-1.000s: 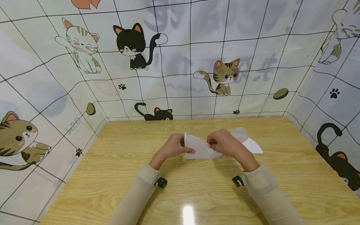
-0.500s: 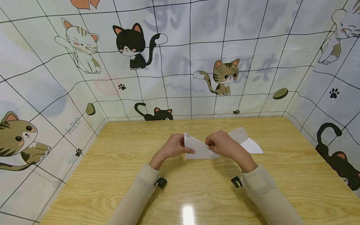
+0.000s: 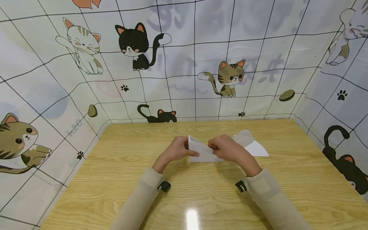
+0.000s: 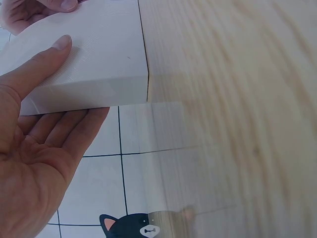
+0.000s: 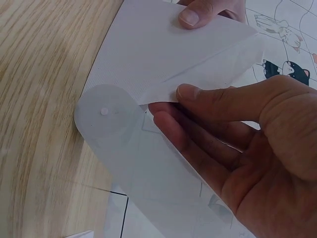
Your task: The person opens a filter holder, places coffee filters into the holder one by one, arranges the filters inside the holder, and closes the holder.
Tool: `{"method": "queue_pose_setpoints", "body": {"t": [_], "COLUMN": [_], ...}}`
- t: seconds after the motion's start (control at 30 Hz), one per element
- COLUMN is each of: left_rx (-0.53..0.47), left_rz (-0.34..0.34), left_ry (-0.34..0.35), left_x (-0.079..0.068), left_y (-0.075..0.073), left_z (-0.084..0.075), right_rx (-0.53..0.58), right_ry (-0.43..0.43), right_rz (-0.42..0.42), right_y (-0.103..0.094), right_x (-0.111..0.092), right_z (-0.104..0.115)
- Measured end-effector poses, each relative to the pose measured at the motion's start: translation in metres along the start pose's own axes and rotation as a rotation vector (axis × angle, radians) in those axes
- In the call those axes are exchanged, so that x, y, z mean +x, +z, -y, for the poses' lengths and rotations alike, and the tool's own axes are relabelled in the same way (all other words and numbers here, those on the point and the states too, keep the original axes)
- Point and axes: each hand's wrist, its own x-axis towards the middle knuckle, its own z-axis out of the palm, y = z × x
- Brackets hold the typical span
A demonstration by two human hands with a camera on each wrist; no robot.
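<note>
A white, flat, box-like thing with a finely ribbed surface [image 3: 202, 155] stands on its long edge near the far middle of the table. My left hand [image 3: 178, 149] grips its left end, thumb on the near face and fingers behind. At its right side, my right hand [image 3: 228, 148] pinches a thin white flap [image 5: 166, 94] between thumb and fingertips. A translucent strip [image 5: 148, 158] with a rounded end and a small white dot reaches from the box-like thing past my right hand. What it is made of, I cannot tell.
Behind my right hand, a white pointed sheet [image 3: 258, 149] lies on the wooden table [image 3: 143, 134]. A cloth printed with cats [image 3: 181, 64] hangs behind the table and along both sides. Black cameras sit on both wrists.
My right hand has shifted slightly left along the white box-like thing, and a gap at its top edge shows more clearly. The left hand has stayed in place.
</note>
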Motion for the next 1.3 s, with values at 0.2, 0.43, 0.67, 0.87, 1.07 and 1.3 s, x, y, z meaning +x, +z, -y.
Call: {"method": "queue_pose_setpoints", "body": {"t": [0.2, 0.43, 0.67, 0.87, 1.07, 1.3], "left_rx": [-0.009, 0.0, -0.014, -0.005, -0.004, 0.0], "left_rz": [0.002, 0.003, 0.004, 0.002, 0.0, 0.0], "left_ry": [0.002, -0.001, -0.004, -0.006, -0.003, -0.004], "left_x": [0.0003, 0.0, 0.0008, 0.0005, 0.0006, 0.0006], "left_y": [0.0, -0.0005, 0.0, 0.0, 0.0003, 0.0002], "left_z": [0.0008, 0.0016, 0.0019, 0.0012, 0.002, 0.0028], "right_rx": [0.015, 0.034, 0.033, -0.01, -0.019, 0.001], "right_ry": [-0.001, 0.007, 0.041, 0.025, 0.033, 0.047], "right_rz": [0.018, 0.039, 0.065, 0.053, 0.06, 0.077], "right_y": [0.0013, 0.0027, 0.0054, 0.005, 0.0055, 0.0053], "right_x": [-0.0001, -0.0005, -0.0001, -0.0005, -0.0009, 0.0], "right_z": [0.0002, 0.0014, 0.0038, 0.0073, 0.0071, 0.0064]}}
